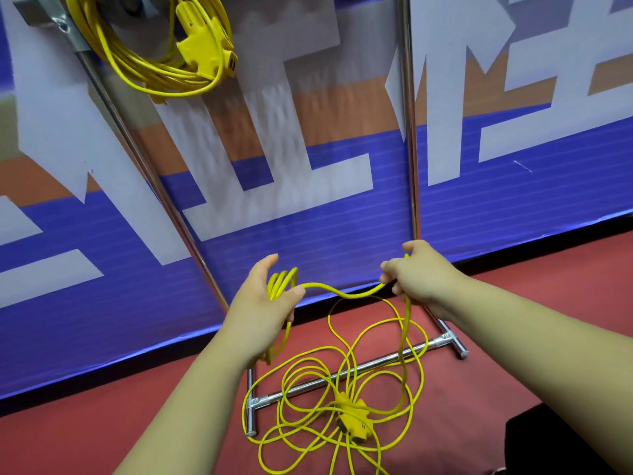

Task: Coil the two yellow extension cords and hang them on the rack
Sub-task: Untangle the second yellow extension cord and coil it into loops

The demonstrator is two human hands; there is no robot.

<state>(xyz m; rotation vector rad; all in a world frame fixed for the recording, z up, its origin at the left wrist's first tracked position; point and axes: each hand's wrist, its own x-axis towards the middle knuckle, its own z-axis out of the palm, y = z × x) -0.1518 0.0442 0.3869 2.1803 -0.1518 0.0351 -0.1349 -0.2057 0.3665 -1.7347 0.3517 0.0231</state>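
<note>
from the head camera: my left hand [270, 296] is curled around a small bundle of loops of the second cord [346, 296], thumb pressing them against my fingers, forefinger lifted. my right hand [418, 275], just across from it, pinches the same cord between thumb and bent fingers, and a short span sags between the two hands. below my right hand the strand drops to the floor [137, 423]. the rest lies there in a loose tangle of overlapping rings beneath both wrists, crossing the low bar of the rack [409, 132]. the socket block [352, 418] sits in the middle of that tangle, on the side nearest me. up and well away to the left of my left hand, the first cord [150, 70] hangs coiled on the rack with its own block dangling in it.

i judge the cord light, thin and limp, with a smooth jacket that should slide through a loose pinch, so my right hand can let it run while feeding each loop. the rings on the floor cross each other, so a snag looks likely. the block is the one heavy, rigid part. i would take it last and in the whole palm, not by the wire.
</note>
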